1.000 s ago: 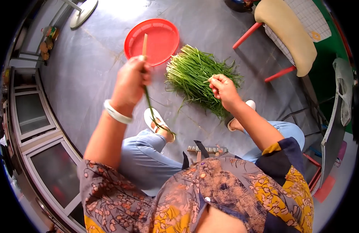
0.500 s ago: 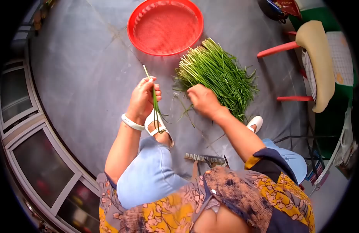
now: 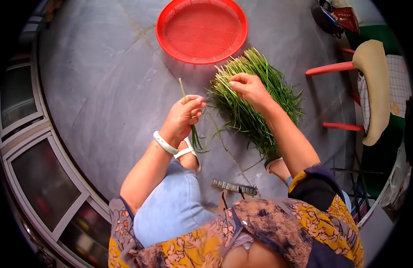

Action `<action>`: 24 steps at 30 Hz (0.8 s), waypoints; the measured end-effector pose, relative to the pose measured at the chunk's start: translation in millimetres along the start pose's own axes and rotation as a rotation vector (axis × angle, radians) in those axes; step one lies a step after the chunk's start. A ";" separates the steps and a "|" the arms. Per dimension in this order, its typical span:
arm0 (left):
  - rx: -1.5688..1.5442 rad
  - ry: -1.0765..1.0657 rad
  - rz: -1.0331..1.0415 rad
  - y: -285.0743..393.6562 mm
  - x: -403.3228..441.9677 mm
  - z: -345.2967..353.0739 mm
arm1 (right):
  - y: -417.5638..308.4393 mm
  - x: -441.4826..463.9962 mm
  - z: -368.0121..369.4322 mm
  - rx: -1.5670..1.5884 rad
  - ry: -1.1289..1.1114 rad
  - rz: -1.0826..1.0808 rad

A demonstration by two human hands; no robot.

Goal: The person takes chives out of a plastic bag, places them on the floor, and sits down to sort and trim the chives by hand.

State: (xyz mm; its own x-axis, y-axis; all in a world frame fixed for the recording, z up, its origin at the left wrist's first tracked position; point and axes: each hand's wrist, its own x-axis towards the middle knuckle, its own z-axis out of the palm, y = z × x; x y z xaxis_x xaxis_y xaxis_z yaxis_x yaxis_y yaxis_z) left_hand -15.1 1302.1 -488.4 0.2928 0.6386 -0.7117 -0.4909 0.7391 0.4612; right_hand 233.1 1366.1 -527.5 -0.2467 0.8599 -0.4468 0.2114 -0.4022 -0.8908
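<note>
My left hand (image 3: 187,117) is closed round a few garlic chives (image 3: 194,136), pale stem ends up and green leaves hanging below the fist. Over the big pile of garlic chives (image 3: 271,98) on the floor is my right hand (image 3: 252,90), thumb and fingers pinched together at the pale stem ends. Whether a stem is between those fingertips is too small to make out. A few loose leaves (image 3: 220,134) lie on the floor between the two hands.
A red mesh basket (image 3: 202,56) stands just beyond the pile. At the right is a chair with red legs (image 3: 330,68). Glazed cabinet doors (image 3: 45,181) line the left side. A low seat's woven edge (image 3: 234,186) shows between my knees.
My right hand has moved forward from the near left edge of the pile to its pale stem ends. My left hand has shifted right, still holding its chives. The view has shifted slightly.
</note>
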 end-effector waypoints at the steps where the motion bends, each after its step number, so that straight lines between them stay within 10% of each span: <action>1: 0.047 -0.013 0.014 1.5 -1.2 10.8 | -21.8 -18.0 6.1 0.149 -0.054 0.094; 5: 0.168 -0.044 0.066 5.2 -13.5 34.5 | -48.9 -58.9 38.8 0.559 -0.110 0.226; 24: 0.511 -0.131 0.047 1.8 -25.0 40.1 | -62.2 -73.2 48.5 0.317 -0.207 0.090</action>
State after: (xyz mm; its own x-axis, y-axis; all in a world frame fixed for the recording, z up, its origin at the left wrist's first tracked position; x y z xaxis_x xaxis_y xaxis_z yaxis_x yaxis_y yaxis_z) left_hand 9.6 1296.1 -448.5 0.3966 0.6711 -0.6264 -0.0530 0.6979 0.7142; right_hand 192.1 1312.9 -443.3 -0.4333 0.7480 -0.5027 -0.0538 -0.5782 -0.8141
